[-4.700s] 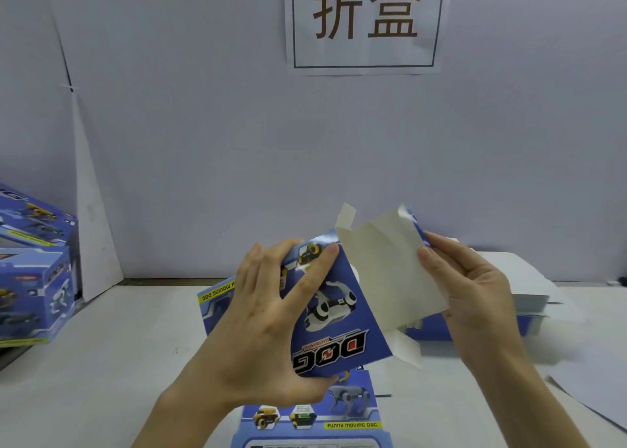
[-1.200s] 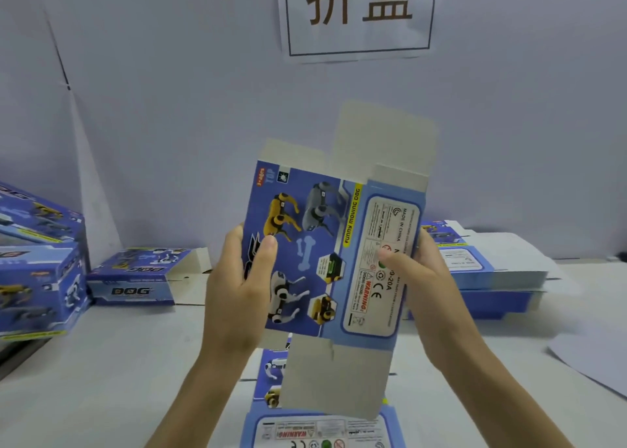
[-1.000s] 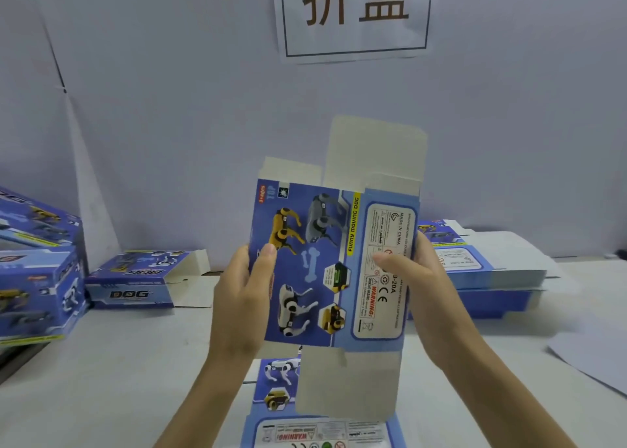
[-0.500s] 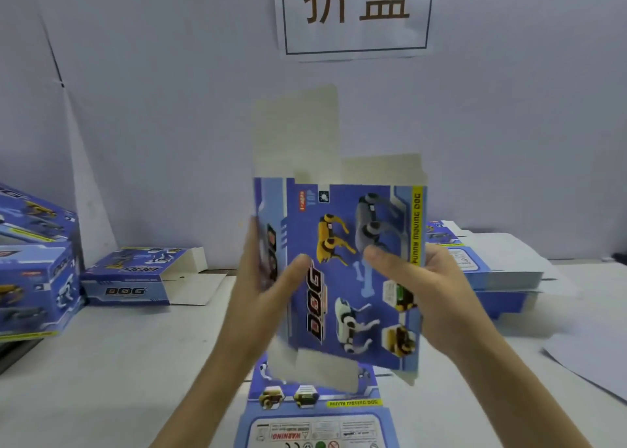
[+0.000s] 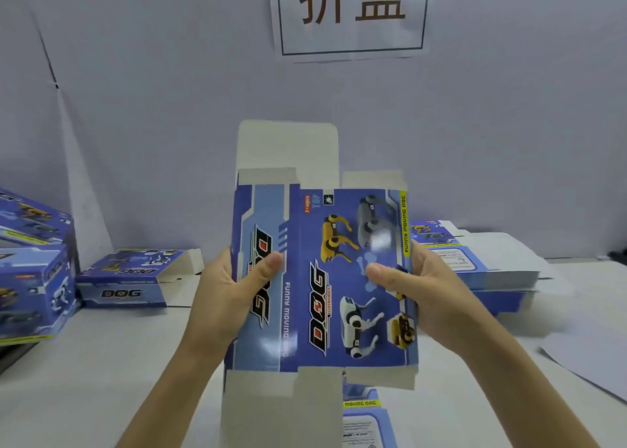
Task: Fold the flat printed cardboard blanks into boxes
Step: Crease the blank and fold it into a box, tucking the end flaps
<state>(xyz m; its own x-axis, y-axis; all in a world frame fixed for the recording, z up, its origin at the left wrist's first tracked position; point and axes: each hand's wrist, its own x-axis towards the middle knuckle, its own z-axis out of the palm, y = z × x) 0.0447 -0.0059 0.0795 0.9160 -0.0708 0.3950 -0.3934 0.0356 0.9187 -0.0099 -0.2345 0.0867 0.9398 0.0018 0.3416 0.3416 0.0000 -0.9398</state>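
Blank [image 5: 319,271] pinched at both side edges, left hand [image 5: 225,288] and right hand [image 5: 427,291]; we should press inward evenly (thumbs on print) to square the sleeve.

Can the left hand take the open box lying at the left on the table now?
Probably not yet: the left hand grips the blank; once released, the way to the open box looks free.
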